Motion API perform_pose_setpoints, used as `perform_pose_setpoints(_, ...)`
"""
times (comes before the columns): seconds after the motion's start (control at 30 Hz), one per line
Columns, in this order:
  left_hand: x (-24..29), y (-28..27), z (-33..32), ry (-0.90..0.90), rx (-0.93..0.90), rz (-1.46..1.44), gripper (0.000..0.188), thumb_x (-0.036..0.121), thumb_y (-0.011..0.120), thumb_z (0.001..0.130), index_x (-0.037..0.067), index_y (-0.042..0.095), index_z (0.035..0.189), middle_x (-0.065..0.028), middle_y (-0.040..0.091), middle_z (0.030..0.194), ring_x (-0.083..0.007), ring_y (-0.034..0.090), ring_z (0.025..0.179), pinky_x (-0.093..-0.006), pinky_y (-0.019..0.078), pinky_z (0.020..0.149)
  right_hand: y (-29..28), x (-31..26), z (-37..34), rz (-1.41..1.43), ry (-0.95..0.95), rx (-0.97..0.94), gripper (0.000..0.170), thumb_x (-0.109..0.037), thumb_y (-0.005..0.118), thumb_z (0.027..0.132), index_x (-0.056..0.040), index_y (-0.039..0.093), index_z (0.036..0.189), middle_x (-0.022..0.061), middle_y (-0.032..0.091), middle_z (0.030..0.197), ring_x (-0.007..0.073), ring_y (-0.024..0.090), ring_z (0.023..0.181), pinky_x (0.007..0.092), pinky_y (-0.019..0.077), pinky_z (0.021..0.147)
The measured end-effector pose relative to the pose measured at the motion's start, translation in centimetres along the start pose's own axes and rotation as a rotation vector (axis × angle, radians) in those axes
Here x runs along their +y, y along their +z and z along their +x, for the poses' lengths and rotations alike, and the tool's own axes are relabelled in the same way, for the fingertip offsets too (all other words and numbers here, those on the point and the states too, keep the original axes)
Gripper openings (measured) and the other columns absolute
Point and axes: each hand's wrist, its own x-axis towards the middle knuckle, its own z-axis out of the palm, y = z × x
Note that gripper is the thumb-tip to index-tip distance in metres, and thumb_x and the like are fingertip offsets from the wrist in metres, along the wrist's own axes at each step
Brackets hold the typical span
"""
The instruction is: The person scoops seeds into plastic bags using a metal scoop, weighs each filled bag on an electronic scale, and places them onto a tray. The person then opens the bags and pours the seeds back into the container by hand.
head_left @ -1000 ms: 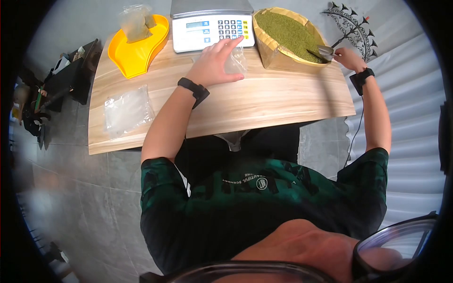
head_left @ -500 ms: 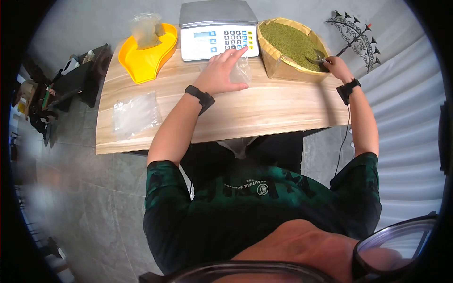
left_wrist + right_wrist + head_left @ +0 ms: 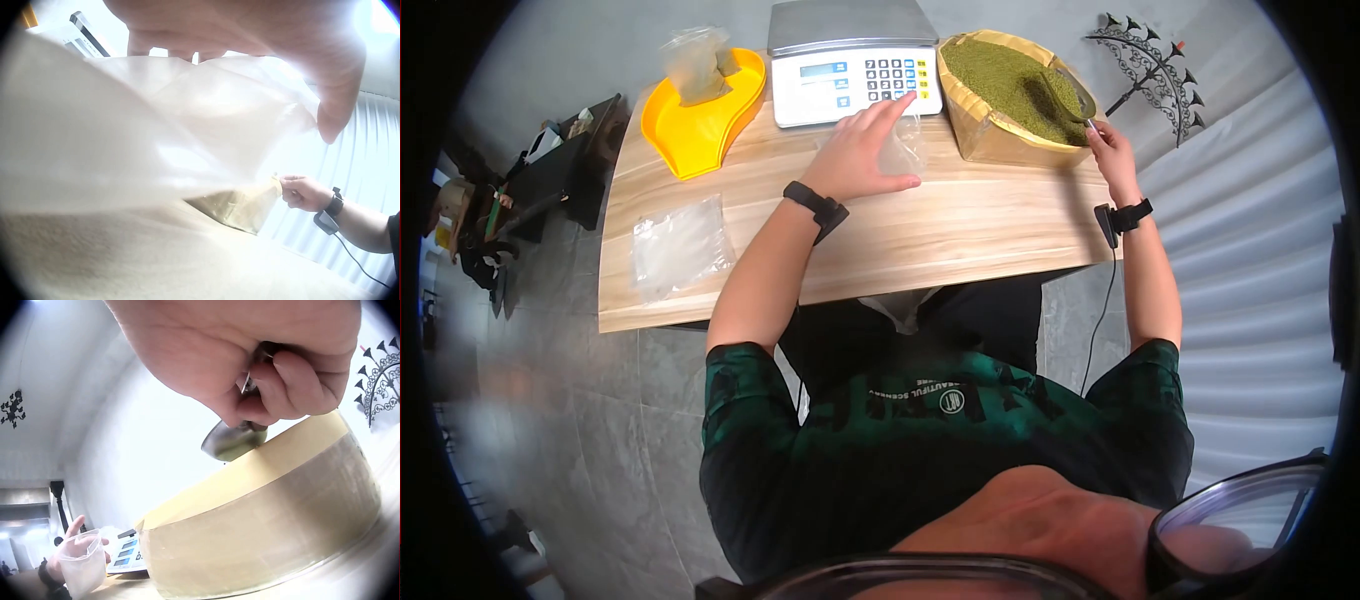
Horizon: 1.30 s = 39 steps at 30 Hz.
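My right hand [image 3: 1113,160] grips the handle of a metal scoop [image 3: 1084,100] heaped with small green grains. The scoop is tilted over the right side of a brown paper sack [image 3: 990,142] full of the same grains [image 3: 1000,75]. In the right wrist view, the metal bowl [image 3: 228,442] shows just above the sack's rim, under curled fingers. My left hand [image 3: 862,155] has its fingers and thumb spread at the mouth of a clear plastic bag [image 3: 903,150], in front of the scale. Seen from the right wrist, this bag [image 3: 84,565] stands with its mouth wide.
A digital scale [image 3: 855,85] stands at the back, close to my left fingertips. Left of it, a yellow tray [image 3: 690,135] carries a filled clear bag [image 3: 698,70]. Flat clear bags [image 3: 683,248] lie at the table's left front. A black metal ornament [image 3: 1155,80] rises behind the sack.
The scoop went down into the grains and has come up loaded, its bowl turned upward. My right hand has drawn back toward me. The left hand stays spread at the bag.
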Motion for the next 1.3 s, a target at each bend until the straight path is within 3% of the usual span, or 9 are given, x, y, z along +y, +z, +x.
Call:
perform_pose_setpoints(0.27,-0.4,0.5,-0.1,-0.023,0.033,-0.005,0.107,0.04,0.08,0.07,0.004,0.022,0.152,-0.0176,0.042,0.148,-0.0351,0.04,0.135,-0.0433,0.0308,0.111,0.8,0.2,0.4,0.059,-0.022,0.062,0.024,-0.02,0.059,0.098,-0.0036,0.065,0.114,-0.0098,0.042,0.068,0.0014,0.034,0.056,0.0205,0.0248,0.049)
perform_pose_setpoints(0.33,-0.6,0.5,0.0,-0.027,0.025,0.002,0.106,0.04,0.08,0.07,0.004,0.023,0.151,-0.0177,0.042,0.147,-0.0355,0.041,0.135,-0.0431,0.0305,0.112,0.4,-0.3,0.2,0.084,0.053,-0.011,0.027,-0.017,0.063,0.096,0.0015,0.066,0.115,-0.0055,0.058,0.081,0.0036,0.047,0.067,0.0214,0.037,0.059)
perform_pose_setpoints(0.43,-0.9,0.7,-0.1,-0.026,0.013,0.012,0.104,0.04,0.08,0.071,0.002,0.025,0.15,-0.0181,0.043,0.147,-0.0362,0.041,0.135,-0.0427,0.0303,0.112,1.0,-1.3,-0.7,0.129,0.033,-0.041,0.025,-0.017,0.062,0.096,-0.0002,0.066,0.115,-0.0077,0.053,0.077,0.0015,0.04,0.061,0.02,0.0297,0.053)
perform_pose_setpoints(0.77,-1.6,1.4,-0.2,0.013,0.056,-0.016,0.102,0.038,0.081,0.071,0.001,0.027,0.149,-0.0194,0.045,0.144,-0.0366,0.043,0.133,-0.042,0.0324,0.111,4.4,-8.7,-6.5,0.285,0.041,-0.389,0.024,-0.016,0.061,0.097,-0.0017,0.063,0.117,-0.0088,0.049,0.073,0.0005,0.037,0.058,0.018,0.028,0.051)
perform_pose_setpoints(0.9,-1.5,1.3,-0.2,-0.005,0.048,-0.055,0.102,0.037,0.08,0.07,0.002,0.027,0.149,-0.0197,0.046,0.144,-0.0358,0.043,0.133,-0.0423,0.0324,0.111,5.4,-9.8,-8.0,0.231,-0.004,-0.525,0.028,-0.015,0.064,0.095,-0.0002,0.063,0.119,-0.0048,0.059,0.085,0.001,0.047,0.072,0.0173,0.0377,0.062)
perform_pose_setpoints(0.93,-1.3,1.1,-0.2,0.002,0.034,-0.063,0.101,0.037,0.08,0.07,0.003,0.027,0.149,-0.0197,0.046,0.144,-0.0361,0.043,0.133,-0.0425,0.0323,0.111,5.5,-9.7,-7.9,0.189,-0.01,-0.587,0.03,-0.016,0.065,0.095,0.0003,0.062,0.121,-0.0027,0.063,0.093,0.004,0.051,0.08,0.0208,0.0426,0.07)
perform_pose_setpoints(1.03,-0.8,0.8,-0.3,0.004,0.01,-0.066,0.101,0.036,0.08,0.069,0.006,0.028,0.15,-0.0198,0.045,0.144,-0.0367,0.043,0.133,-0.0431,0.032,0.111,5.7,-10.5,-8.1,0.033,-0.177,-0.635,0.03,-0.017,0.065,0.095,0.0017,0.064,0.118,-0.0005,0.065,0.094,0.0081,0.054,0.082,0.0252,0.0455,0.073)
perform_pose_setpoints(1.17,-0.5,1.0,-0.3,0.03,-0.008,-0.048,0.1,0.035,0.08,0.069,0.009,0.028,0.15,-0.02,0.045,0.144,-0.038,0.042,0.133,-0.0441,0.0315,0.112,5.6,-12.8,-7.4,-0.114,-0.237,-0.654,0.03,-0.019,0.066,0.094,0.0027,0.065,0.114,0.0044,0.068,0.093,0.0118,0.057,0.081,0.0289,0.0473,0.075)
perform_pose_setpoints(1.3,-0.6,1.1,-0.3,0.048,-0.027,-0.053,0.1,0.035,0.081,0.069,0.009,0.029,0.15,-0.0202,0.045,0.144,-0.0379,0.043,0.132,-0.0446,0.0313,0.112,5.5,-16.6,-6.0,-0.356,-0.352,-0.734,0.028,-0.019,0.067,0.091,0.0021,0.067,0.11,0.0132,0.066,0.081,0.0172,0.059,0.073,0.0302,0.0476,0.07)
